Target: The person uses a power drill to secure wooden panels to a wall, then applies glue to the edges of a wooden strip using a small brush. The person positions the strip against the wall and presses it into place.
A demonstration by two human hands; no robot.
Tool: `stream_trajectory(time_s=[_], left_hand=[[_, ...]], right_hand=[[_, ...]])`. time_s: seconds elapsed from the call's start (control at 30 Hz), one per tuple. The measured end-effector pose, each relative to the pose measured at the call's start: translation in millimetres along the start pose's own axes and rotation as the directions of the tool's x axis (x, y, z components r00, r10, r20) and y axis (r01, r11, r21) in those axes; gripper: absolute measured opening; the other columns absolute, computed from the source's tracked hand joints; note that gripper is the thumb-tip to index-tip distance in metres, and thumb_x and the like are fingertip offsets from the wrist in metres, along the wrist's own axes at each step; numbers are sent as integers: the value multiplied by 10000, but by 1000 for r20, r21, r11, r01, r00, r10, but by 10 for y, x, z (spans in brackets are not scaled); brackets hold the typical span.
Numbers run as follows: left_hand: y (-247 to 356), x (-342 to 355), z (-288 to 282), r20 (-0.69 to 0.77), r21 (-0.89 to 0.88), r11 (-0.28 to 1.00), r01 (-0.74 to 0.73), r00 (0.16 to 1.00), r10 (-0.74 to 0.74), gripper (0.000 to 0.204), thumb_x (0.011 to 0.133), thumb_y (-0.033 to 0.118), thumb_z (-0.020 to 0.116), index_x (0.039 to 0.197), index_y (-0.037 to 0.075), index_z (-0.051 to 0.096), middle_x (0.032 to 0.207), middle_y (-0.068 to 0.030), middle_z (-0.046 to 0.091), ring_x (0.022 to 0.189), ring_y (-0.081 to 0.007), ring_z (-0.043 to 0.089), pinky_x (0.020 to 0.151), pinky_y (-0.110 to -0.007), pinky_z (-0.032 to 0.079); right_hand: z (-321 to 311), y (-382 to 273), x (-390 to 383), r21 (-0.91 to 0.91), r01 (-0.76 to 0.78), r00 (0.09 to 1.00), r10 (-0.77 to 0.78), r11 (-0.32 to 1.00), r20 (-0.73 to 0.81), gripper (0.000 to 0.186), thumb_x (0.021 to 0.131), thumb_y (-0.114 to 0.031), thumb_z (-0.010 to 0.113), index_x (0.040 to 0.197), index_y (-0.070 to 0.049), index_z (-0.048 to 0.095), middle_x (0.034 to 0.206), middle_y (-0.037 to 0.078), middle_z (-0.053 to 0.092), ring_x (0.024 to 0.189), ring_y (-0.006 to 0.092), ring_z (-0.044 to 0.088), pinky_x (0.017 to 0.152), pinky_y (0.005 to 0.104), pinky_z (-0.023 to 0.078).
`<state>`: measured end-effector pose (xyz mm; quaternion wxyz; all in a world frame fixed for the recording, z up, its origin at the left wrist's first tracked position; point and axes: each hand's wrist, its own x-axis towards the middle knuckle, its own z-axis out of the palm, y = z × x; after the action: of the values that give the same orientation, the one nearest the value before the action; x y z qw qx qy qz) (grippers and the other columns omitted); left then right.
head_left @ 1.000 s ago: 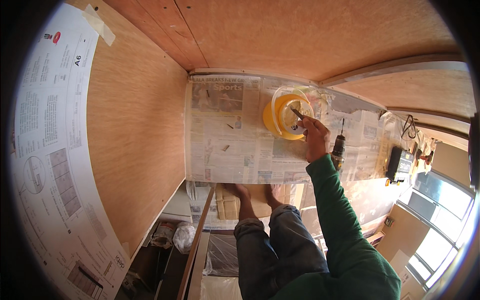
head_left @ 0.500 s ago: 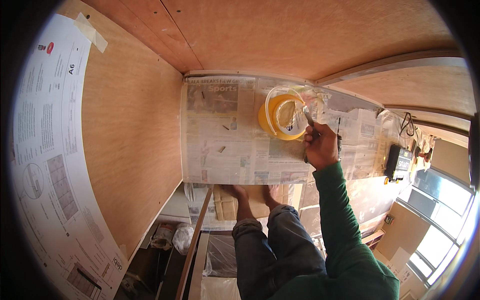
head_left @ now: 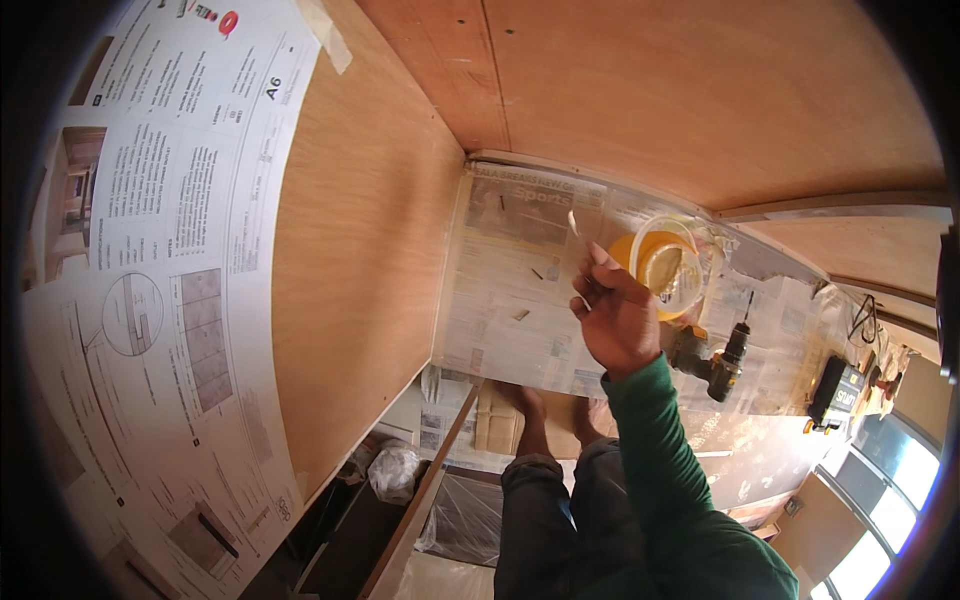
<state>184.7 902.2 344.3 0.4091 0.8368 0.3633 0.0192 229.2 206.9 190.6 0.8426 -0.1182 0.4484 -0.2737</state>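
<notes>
My right hand [head_left: 618, 310] is raised above the newspaper-covered surface, its fingers closed round a putty knife [head_left: 573, 224]. Pale filler shows on the blade's end, which points up and away from me; most of the handle is hidden by the fingers. Just right of the hand, and partly behind it, stands a yellow tub [head_left: 627, 250] with a white handle and cream-coloured paste inside. A cordless drill [head_left: 728, 362] lies to the right of my wrist, its bit pointing away. My left hand is out of sight.
Newspaper [head_left: 490, 300] covers the work surface, with small scraps on it. A plywood panel [head_left: 350, 250] rises on the left, bearing a printed drawing sheet [head_left: 150, 230]. Wooden boards [head_left: 700, 100] enclose the far side. A dark tool case [head_left: 836, 390] sits at right. My feet are below the front edge.
My right hand has moved left, away from the tub, carrying the putty knife. The view has swung left, so the tub appears farther right and the drill is now uncovered.
</notes>
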Motion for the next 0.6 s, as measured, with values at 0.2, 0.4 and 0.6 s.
stream_trajectory(time_s=[0.2, 0.4, 0.6], left_hand=[[388, -314, -376, -276, -33, 993, 114, 954, -118, 853, 936, 667, 553, 1584, 189, 270, 1476, -183, 437, 1283, -366, 503, 944, -585, 575], [-134, 146, -837, -231, 22, 1000, 3, 973, 2, 765, 999, 583, 522, 1585, 136, 318, 1456, -221, 502, 1272, -413, 540, 949, -549, 585], [32, 14, -663, -214, 63, 984, -166, 961, 176, 726, 1036, 540, 480, 1586, 98, 308, 1366, -220, 573, 1177, -379, 602, 925, -517, 596]], right_hand=[[485, 819, 802, -286, 44, 996, -20, 957, 86, 278, 922, -176, 699, 1192, -127, 658, 1077, -26, 699, 1018, 117, 611, 873, 302, 410], [355, 1459, 2076, -785, 301, 912, -403, 542, 72, 299, 861, -277, 746, 1022, -28, 708, 967, 96, 725, 925, 252, 666, 875, 367, 499], [550, 1854, 2796, -814, 268, 872, -489, 515, -22, 273, 837, -265, 739, 961, -23, 717, 931, 132, 723, 881, 284, 684, 832, 395, 524]])
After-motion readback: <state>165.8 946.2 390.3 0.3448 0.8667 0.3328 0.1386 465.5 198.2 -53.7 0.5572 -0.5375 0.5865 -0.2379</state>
